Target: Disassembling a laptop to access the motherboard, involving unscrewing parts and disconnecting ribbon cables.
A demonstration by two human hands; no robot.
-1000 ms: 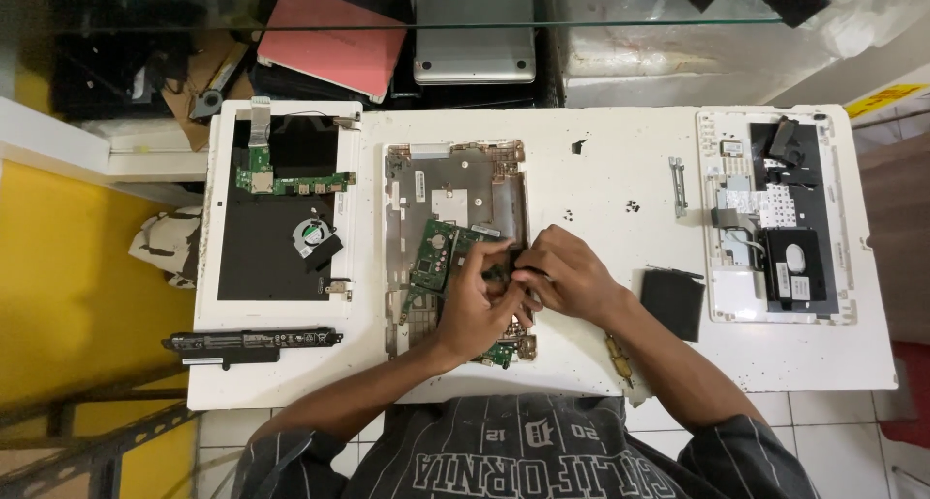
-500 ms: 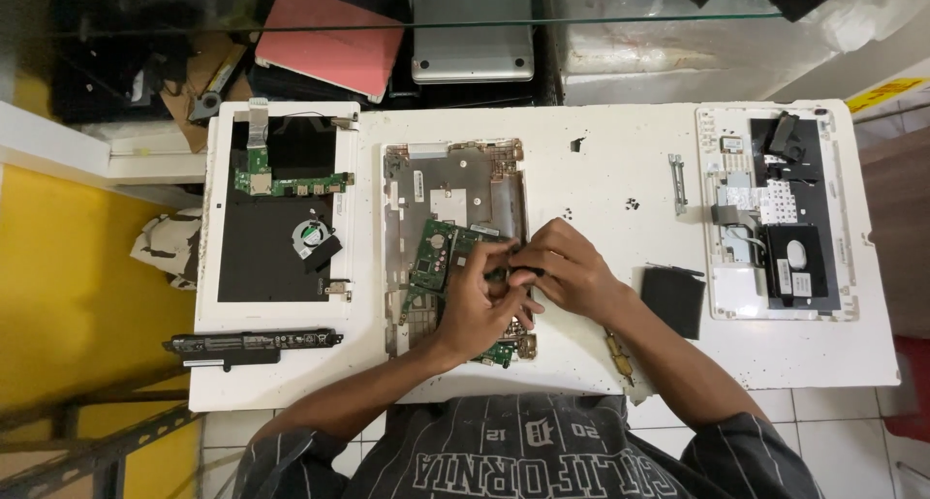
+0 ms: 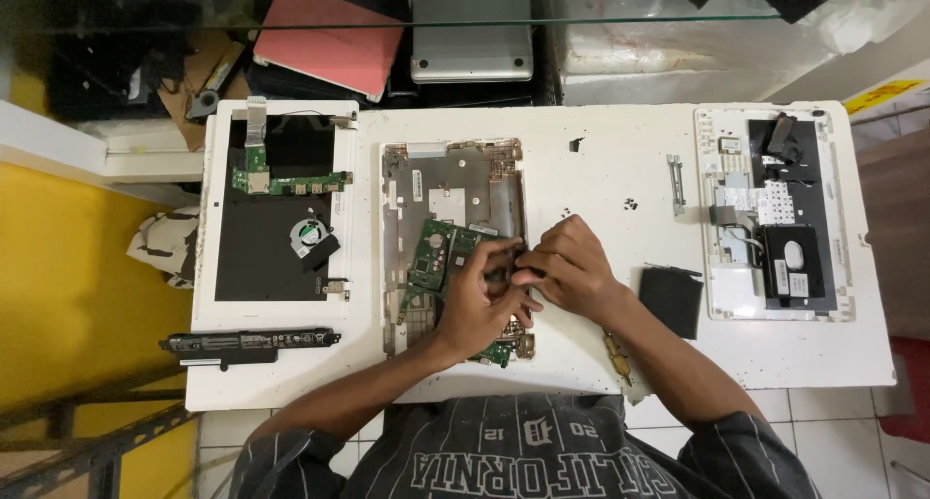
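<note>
The counter (image 3: 601,160) was painted white, matt and scuffed, with chipped dark spots. The open laptop shell (image 3: 455,174) looked like dull grey metal inside a pale plastic rim. Under the hands (image 3: 528,281) lay a green circuit board (image 3: 441,252) with a faint sheen. The long battery (image 3: 250,342) was black plastic, slightly glossy. A small black pad (image 3: 670,300) looked matt, maybe foam. The pink case (image 3: 329,39) seemed smooth plastic, and the silver laptop (image 3: 472,34) brushed metal.
</note>
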